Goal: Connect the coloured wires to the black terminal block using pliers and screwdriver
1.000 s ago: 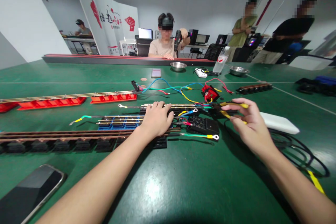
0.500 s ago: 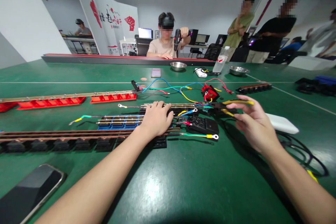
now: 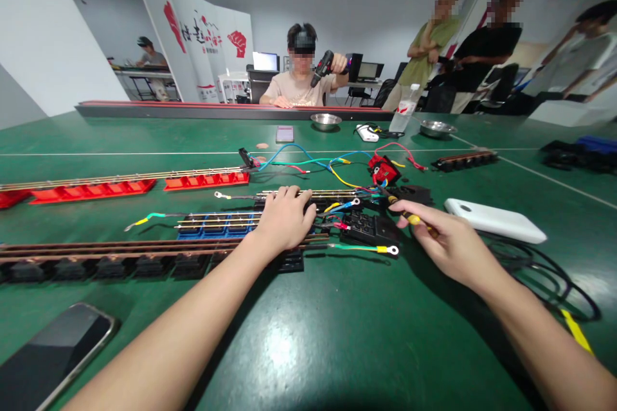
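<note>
Green tabletop (image 3: 313,359) spreads between forearms (image 3: 193,314) | right hand (image 3: 448,237): holding yellow-handled tool (image 3: 412,218) | left hand (image 3: 288,218): across brass rails (image 3: 332,194), grip unclear

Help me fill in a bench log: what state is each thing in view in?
Left hand: palm down on brass-coloured metal rods
Right hand: closed around yellow-handled pliers
The pliers: gripped, jaw opening unclear
Black rectangular phone: flat, upper face dark
Clear plastic bottle: standing, capped
Black power drill: raised in a co-worker's hand
Black cable: loosely coiled
Two round steel bowls: upright
Green-and-yellow wire with metal ring terminal: ring end free
</note>
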`<act>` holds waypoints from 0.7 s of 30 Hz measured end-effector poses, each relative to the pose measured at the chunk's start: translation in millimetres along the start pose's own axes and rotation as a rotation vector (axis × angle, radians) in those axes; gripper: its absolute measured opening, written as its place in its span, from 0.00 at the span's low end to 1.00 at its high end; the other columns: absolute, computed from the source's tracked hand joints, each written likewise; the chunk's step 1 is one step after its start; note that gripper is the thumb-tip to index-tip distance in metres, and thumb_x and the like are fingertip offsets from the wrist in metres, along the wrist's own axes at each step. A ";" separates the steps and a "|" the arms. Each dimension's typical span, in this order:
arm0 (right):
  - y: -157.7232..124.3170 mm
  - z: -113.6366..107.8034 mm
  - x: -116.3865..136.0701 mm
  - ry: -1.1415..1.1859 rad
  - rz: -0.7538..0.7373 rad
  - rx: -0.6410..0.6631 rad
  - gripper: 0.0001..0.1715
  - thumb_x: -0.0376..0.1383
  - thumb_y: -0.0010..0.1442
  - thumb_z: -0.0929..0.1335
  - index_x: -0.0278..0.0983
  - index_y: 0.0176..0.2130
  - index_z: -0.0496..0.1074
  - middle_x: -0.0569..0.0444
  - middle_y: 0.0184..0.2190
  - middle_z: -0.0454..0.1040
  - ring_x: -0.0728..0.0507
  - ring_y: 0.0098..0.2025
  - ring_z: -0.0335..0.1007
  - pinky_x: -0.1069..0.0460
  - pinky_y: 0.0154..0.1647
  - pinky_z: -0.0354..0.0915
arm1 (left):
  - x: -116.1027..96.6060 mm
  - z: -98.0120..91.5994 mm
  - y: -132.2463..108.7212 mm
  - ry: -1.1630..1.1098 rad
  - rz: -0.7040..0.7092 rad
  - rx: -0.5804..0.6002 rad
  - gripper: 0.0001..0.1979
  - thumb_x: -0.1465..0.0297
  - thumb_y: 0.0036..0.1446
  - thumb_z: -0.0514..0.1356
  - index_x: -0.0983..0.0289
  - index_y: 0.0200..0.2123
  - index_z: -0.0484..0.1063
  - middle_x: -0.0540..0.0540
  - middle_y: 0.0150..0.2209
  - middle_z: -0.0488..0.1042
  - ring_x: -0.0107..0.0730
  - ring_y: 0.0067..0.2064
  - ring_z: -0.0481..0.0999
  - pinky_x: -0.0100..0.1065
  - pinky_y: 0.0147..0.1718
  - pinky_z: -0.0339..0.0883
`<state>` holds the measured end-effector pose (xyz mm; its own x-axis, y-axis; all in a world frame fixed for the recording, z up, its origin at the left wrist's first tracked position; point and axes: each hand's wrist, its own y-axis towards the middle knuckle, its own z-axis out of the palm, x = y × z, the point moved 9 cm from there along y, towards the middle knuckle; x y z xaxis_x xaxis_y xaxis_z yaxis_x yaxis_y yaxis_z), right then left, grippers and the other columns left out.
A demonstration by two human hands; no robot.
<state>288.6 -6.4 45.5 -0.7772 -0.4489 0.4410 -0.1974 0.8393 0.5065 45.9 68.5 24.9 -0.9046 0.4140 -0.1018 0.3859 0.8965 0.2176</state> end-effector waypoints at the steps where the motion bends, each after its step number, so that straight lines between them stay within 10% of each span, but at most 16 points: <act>1: -0.3 0.8 2.4 -0.025 -0.025 0.012 0.22 0.33 0.64 0.63 0.43 0.54 0.76 0.51 0.41 0.83 0.44 0.31 0.78 0.51 0.30 0.69 | -0.1 -0.3 0.0 0.000 -0.001 0.000 0.25 0.61 0.71 0.45 0.62 0.62 0.69 0.64 0.59 0.72 0.53 0.59 0.70 0.53 0.57 0.64; 5: -1.9 -0.1 4.4 -0.089 -0.050 0.042 0.23 0.34 0.66 0.63 0.44 0.57 0.74 0.48 0.52 0.80 0.39 0.44 0.80 0.47 0.41 0.72 | -0.1 -0.5 0.0 0.000 -0.002 -0.004 0.24 0.61 0.71 0.45 0.62 0.62 0.70 0.64 0.59 0.72 0.53 0.59 0.70 0.53 0.56 0.64; 21: -6.6 3.2 2.3 -0.278 -0.174 0.115 0.31 0.27 0.60 0.61 0.52 0.50 0.82 0.47 0.41 0.81 0.38 0.36 0.78 0.44 0.37 0.71 | 0.1 0.1 0.2 -0.006 0.001 -0.011 0.24 0.61 0.71 0.46 0.61 0.62 0.70 0.63 0.59 0.72 0.53 0.59 0.70 0.54 0.56 0.65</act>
<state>286.3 -12.0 40.8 -0.8557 -0.5012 0.1285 -0.3952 0.7934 0.4630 45.9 68.8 24.9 -0.9031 0.4158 -0.1072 0.3847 0.8943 0.2284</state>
